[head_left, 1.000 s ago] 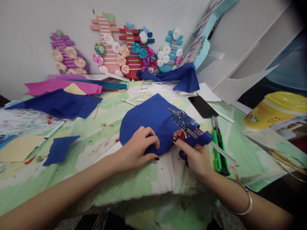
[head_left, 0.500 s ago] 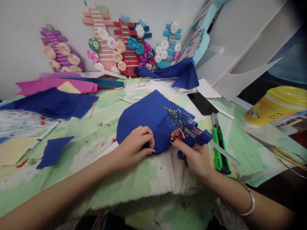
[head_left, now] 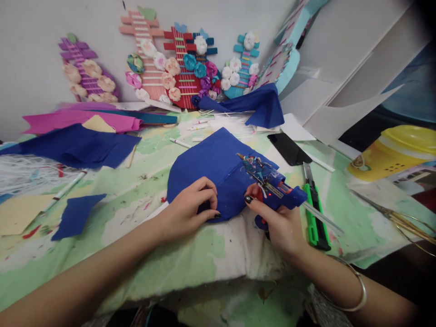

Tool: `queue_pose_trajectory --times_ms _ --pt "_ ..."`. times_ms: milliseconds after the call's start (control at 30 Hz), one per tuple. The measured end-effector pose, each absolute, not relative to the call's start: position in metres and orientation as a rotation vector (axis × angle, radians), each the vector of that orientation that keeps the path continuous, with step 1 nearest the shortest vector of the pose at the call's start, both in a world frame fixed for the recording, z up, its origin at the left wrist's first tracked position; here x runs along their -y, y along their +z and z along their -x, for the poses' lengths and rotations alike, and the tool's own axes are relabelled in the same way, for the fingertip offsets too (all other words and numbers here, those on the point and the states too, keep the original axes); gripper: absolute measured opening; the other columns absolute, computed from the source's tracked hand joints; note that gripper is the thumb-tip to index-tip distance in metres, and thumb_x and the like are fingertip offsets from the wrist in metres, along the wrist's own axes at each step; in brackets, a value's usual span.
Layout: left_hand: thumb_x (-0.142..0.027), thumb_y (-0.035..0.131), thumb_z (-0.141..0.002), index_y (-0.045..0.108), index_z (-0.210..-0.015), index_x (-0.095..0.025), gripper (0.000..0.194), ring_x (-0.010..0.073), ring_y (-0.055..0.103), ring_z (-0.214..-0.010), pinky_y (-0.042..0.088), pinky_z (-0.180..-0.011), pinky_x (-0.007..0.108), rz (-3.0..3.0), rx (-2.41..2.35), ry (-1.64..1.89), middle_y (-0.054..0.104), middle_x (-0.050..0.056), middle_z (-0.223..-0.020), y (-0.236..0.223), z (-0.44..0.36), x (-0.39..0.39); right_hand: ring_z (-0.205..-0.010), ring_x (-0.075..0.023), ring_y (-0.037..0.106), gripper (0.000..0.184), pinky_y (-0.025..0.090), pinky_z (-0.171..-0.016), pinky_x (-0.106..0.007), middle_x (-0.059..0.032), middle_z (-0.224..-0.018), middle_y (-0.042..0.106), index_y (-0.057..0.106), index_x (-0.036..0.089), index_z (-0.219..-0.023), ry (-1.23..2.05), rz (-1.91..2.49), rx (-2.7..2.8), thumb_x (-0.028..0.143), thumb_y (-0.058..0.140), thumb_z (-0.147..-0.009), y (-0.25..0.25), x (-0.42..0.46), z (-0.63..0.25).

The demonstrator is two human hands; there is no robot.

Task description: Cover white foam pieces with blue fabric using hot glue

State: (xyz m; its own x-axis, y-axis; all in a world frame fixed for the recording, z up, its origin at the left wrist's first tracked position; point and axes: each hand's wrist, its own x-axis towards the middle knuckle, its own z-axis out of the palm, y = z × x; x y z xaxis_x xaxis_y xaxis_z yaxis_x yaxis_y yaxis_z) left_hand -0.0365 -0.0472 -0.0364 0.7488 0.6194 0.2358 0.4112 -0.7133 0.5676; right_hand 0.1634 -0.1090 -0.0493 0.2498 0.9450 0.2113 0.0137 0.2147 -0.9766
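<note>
Head view: a blue panel (head_left: 200, 159), rounded on its left side and coming to a corner at its far end, lies on the green-and-white tablecloth (head_left: 184, 272). The left hand (head_left: 190, 204) rests at the panel's near edge, fingers loosely curled and thumb close to the fingertips; whether it pinches that edge, I cannot tell. The right hand (head_left: 281, 222), at the panel's right side, is wrapped around the handle of a blue glue gun (head_left: 264, 175) (a small red light glows on its body). The gun's nozzle points over the panel toward its far side, and a pale glue stick (head_left: 323, 218) juts from the back. I cannot tell whether the nozzle touches the panel.

Right of the panel lies a green and black utility knife (head_left: 316, 218), blade exposed, with a dark phone (head_left: 289, 149) nearer the panel's far corner; well to the panel's right are gold-handled scissors (head_left: 395, 215) and a yellow lidded tub (head_left: 388, 154). Left of the panel are a small blue scrap (head_left: 77, 215), a pen (head_left: 66, 190) and a larger blue sheet (head_left: 85, 147). Behind the panel, guitar-shaped decorations (head_left: 185, 86) bearing flowers (head_left: 172, 66) stand against the wall (head_left: 211, 13).
</note>
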Motion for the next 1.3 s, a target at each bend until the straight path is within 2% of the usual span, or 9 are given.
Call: queue_pose_trajectory --times_ms 200,433,600,733,867,967,1100,1300 --pt "-0.012 0.057 -0.081 0.052 -0.083 -0.016 0.007 0.0119 0.046 -0.072 0.041 -0.067 0.027 -2.387 -0.955 0.711 0.050 0.002 -0.086 -0.036 0.034 0.049 -0.076 -0.0176 0.057 0.007 0.048 -0.071 -0.034 -0.0014 -0.079 0.062 0.062 0.021 -0.077 0.864 1.113 1.126 0.023 0.067 -0.072 -0.049 0.108 -0.163" --pt "-0.004 0.056 -0.077 0.054 -0.077 -0.016 0.012 0.0100 0.048 -0.070 0.043 -0.065 0.024 -2.365 -1.009 0.823 0.050 0.001 -0.088 -0.038 0.030 0.051 -0.077 -0.0170 0.057 0.007 0.047 -0.074 -0.034 -0.0005 -0.080 0.062 0.063 0.021 -0.077 0.871 1.093 1.123 0.021 0.067 -0.072 -0.053 0.107 -0.164" --pt "0.001 0.048 -0.082 0.058 -0.085 -0.015 0.018 0.0117 0.054 -0.082 0.047 -0.073 0.025 -2.510 -0.975 1.080 0.056 0.004 -0.090 -0.036 0.039 0.059 -0.077 -0.0174 0.059 0.008 0.048 -0.074 -0.033 -0.0008 -0.080 0.064 0.064 0.021 -0.078 0.868 1.076 1.097 0.022 0.068 -0.072 -0.053 0.108 -0.164" --pt "-0.003 0.055 -0.082 0.061 -0.099 -0.009 0.019 0.0180 0.057 -0.088 0.050 -0.078 0.032 -2.909 -0.826 1.216 0.062 0.009 -0.093 -0.037 0.049 0.086 -0.077 -0.0179 0.060 0.007 0.049 -0.074 -0.033 -0.0014 -0.078 0.066 0.065 0.020 -0.076 0.848 1.098 1.093 0.022 0.069 -0.071 -0.053 0.109 -0.165" --pt "-0.003 0.051 -0.084 0.060 -0.109 -0.001 0.027 0.0292 0.057 -0.103 0.049 -0.087 0.045 -3.318 -0.830 1.039 0.065 0.018 -0.104 -0.045 0.053 0.109 -0.081 -0.0176 0.061 0.009 0.048 -0.078 -0.033 -0.0002 -0.082 0.067 0.067 0.023 -0.081 0.876 1.064 1.086 0.021 0.070 -0.072 -0.058 0.110 -0.166" --pt "-0.001 0.051 -0.083 0.062 -0.106 0.001 0.026 0.0326 0.060 -0.099 0.051 -0.079 0.047 -3.437 -1.032 0.918 0.067 0.019 -0.102 -0.047 0.053 0.109 -0.082 -0.0169 0.061 0.009 0.048 -0.078 -0.032 0.0004 -0.083 0.067 0.068 0.023 -0.082 0.866 1.060 1.113 0.021 0.070 -0.074 -0.061 0.110 -0.167" --pt "-0.002 0.051 -0.083 0.064 -0.102 -0.002 0.022 0.0313 0.062 -0.094 0.051 -0.077 0.047 -3.486 -1.080 0.964 0.070 0.016 -0.098 -0.047 0.051 0.099 -0.082 -0.0162 0.061 0.009 0.047 -0.078 -0.031 0.0008 -0.083 0.067 0.068 0.023 -0.082 0.851 1.075 1.113 0.022 0.070 -0.074 -0.062 0.109 -0.169" --pt "-0.002 0.049 -0.085 0.063 -0.101 0.000 0.022 0.0261 0.063 -0.090 0.049 -0.080 0.041 -3.592 -0.961 0.880 0.070 0.017 -0.094 -0.046 0.049 0.093 -0.084 -0.0169 0.061 0.011 0.047 -0.082 -0.033 0.0006 -0.085 0.068 0.069 0.023 -0.083 0.889 1.066 1.080 0.024 0.071 -0.073 -0.063 0.109 -0.168"
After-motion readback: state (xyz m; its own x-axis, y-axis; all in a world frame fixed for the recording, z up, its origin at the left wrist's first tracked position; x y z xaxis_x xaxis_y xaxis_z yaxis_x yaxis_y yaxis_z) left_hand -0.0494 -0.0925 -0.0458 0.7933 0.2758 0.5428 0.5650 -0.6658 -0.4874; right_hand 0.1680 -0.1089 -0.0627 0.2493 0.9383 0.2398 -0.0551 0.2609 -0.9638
